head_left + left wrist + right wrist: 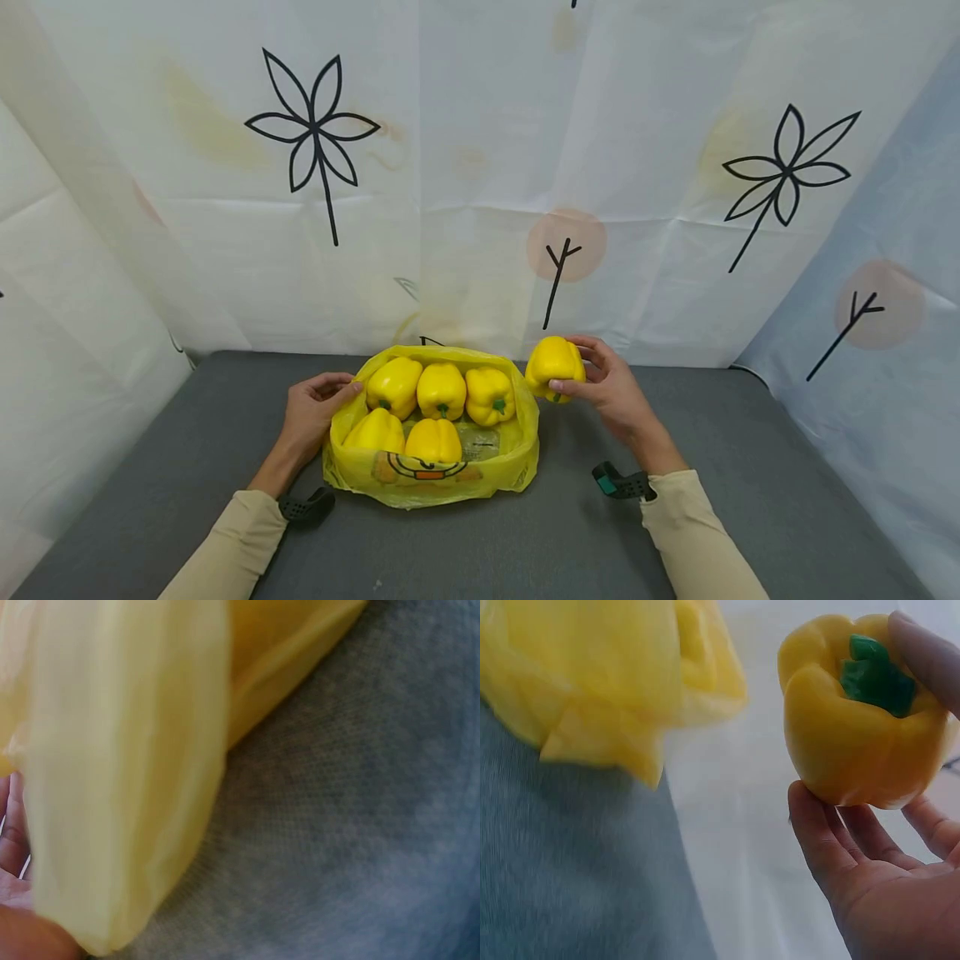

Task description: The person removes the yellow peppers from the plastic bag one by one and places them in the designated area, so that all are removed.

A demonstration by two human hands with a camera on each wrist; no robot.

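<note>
A yellow plastic bag [480,482] stands wide open on the table with several yellow bell peppers [441,392] inside, three along the back and two in front. At the bag's left rim, my left hand [313,414] pinches the plastic between thumb and fingers; the bag's side hides most of that hand in the left wrist view. Beyond the right rim, my right hand [611,392] holds another yellow bell pepper [855,742] above the table. Its green stem [877,679] shows in the right wrist view, with the thumb on one side and fingers on the other.
The dark grey table [555,542] reaches back to a white cloth backdrop [465,275] with plant drawings. A clear patch with small print [480,444] shows inside the bag at front right. Dark straps [307,506] sit on both wrists.
</note>
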